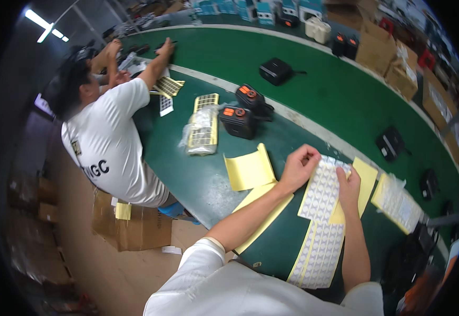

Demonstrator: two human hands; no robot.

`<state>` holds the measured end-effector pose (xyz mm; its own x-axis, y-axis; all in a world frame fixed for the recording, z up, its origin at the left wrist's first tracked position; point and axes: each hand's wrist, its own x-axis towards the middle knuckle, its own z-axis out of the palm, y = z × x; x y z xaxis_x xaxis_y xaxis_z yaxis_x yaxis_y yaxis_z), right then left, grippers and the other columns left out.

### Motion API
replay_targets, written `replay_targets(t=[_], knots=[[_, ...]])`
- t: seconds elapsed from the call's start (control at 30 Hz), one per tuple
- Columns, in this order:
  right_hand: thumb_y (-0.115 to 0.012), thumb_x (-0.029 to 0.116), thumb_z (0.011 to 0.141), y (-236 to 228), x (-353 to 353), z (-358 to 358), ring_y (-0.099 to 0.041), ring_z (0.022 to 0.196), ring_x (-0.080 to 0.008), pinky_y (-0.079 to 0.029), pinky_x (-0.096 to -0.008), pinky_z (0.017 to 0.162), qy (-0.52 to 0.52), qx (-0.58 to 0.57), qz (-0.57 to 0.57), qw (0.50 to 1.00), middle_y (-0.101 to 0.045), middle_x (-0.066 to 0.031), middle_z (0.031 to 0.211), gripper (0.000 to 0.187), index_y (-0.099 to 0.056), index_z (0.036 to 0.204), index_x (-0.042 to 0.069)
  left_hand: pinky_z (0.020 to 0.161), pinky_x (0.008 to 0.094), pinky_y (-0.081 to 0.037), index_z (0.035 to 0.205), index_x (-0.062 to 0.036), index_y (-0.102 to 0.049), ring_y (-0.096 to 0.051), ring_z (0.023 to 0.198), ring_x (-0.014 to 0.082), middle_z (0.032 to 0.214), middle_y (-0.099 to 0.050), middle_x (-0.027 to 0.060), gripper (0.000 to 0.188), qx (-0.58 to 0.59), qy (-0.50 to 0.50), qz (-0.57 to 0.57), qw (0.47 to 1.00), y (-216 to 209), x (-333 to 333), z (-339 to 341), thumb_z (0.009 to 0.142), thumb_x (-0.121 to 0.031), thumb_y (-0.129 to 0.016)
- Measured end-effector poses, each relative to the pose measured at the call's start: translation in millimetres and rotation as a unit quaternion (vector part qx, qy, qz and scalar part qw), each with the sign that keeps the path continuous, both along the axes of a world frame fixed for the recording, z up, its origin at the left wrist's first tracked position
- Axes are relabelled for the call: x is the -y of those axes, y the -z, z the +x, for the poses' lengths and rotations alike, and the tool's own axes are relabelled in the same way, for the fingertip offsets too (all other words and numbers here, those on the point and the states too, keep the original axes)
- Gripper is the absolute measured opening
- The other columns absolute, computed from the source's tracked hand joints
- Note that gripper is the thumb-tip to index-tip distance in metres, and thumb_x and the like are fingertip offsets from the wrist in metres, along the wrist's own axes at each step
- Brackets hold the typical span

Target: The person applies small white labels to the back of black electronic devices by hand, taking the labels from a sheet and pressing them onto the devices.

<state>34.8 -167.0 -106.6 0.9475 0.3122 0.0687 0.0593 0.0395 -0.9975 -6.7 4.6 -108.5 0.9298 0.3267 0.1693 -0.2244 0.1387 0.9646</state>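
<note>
A white sheet of small grey-patterned stickers (320,190) is between my hands above the green table. At its upper left corner, the fingers of my left hand (299,167) are pinched together on the edge; whether a loose sticker is between them is too small to tell. My right hand (349,185) grips the same sheet by its right edge, thumb on top. More sticker sheets (321,258) lie below it, toward my body. Yellow backing paper (365,176) shows behind my right hand. A curled yellow sheet (249,169) and a flat yellow strip (255,217) are beside my left arm.
Two black devices with orange parts (238,122) stand ahead, next to a plastic-wrapped sheet stack (203,129). Another wrapped stack (398,203) lies right. Black devices (275,71) sit on the green belt (324,79). A co-worker (111,131) works at the left; cardboard boxes (375,48) stand beyond.
</note>
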Motion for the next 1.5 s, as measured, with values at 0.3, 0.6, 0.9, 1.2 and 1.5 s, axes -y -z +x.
replay_targets(t=[0.3, 0.6, 0.9, 1.2, 1.5], knots=[[-0.058, 0.011, 0.092, -3, -4, -3, -0.057, 0.073, -0.0058, -0.044, -0.02, 0.063, -0.013, -0.032, 0.01, 0.999, -0.064, -0.0038, 0.085, 0.013, -0.058, 0.096, -0.001, 0.057, 0.0197, -0.042, 0.089, 0.0001, -0.057, -0.05, 0.064, 0.0047, 0.077, -0.057, 0.0009, 0.01, -0.009, 0.006, 0.011, 1.0, -7, -6, 0, 0.088, -0.008, -0.061], [-0.059, 0.009, 0.091, -12, -7, -7, -0.053, 0.068, -0.0038, -0.041, -0.0192, 0.059, 0.001, -0.039, 0.004, 0.999, -0.06, -0.0011, 0.078, 0.011, -0.059, 0.092, -0.002, 0.067, 0.0224, -0.049, 0.099, -0.0014, -0.047, -0.058, 0.074, 0.011, 0.088, -0.059, 0.0076, 0.009, 0.019, -0.102, -0.166, 0.981, -13, 5, 7, 0.098, -0.01, -0.046], [-0.044, 0.019, 0.098, -30, 2, 5, -0.062, 0.089, -0.0189, -0.046, -0.0268, 0.084, -0.135, 0.051, 0.033, 0.989, -0.062, -0.0102, 0.099, 0.031, -0.059, 0.107, -0.006, 0.054, 0.0193, -0.037, 0.097, -0.0013, -0.054, -0.045, 0.063, 0.0028, 0.077, -0.054, -0.0017, 0.011, -0.03, -0.173, -0.055, 0.983, -1, 15, 2, 0.095, -0.012, -0.053], [-0.07, 0.037, 0.079, -30, -132, 173, -0.058, 0.109, -0.0289, -0.047, -0.0353, 0.089, -0.01, 0.224, -0.222, 0.949, -0.052, -0.0227, 0.124, 0.064, -0.051, 0.124, -0.004, 0.055, 0.015, -0.036, 0.097, -0.0035, -0.055, -0.046, 0.065, 0.0007, 0.084, -0.058, 0.0003, 0.005, -0.034, -0.142, -0.122, 0.982, -5, 13, 6, 0.094, -0.007, -0.055], [-0.075, 0.046, 0.067, -31, -217, 215, -0.029, 0.134, -0.0392, -0.034, -0.0444, 0.107, -0.048, 0.299, -0.419, 0.856, -0.029, -0.0236, 0.144, 0.098, -0.03, 0.14, -0.001, 0.047, 0.015, -0.03, 0.097, -0.0036, -0.054, -0.04, 0.056, -0.0017, 0.079, -0.058, -0.0005, 0.005, -0.057, -0.134, -0.14, 0.979, -9, 9, 6, 0.094, -0.007, -0.055]])
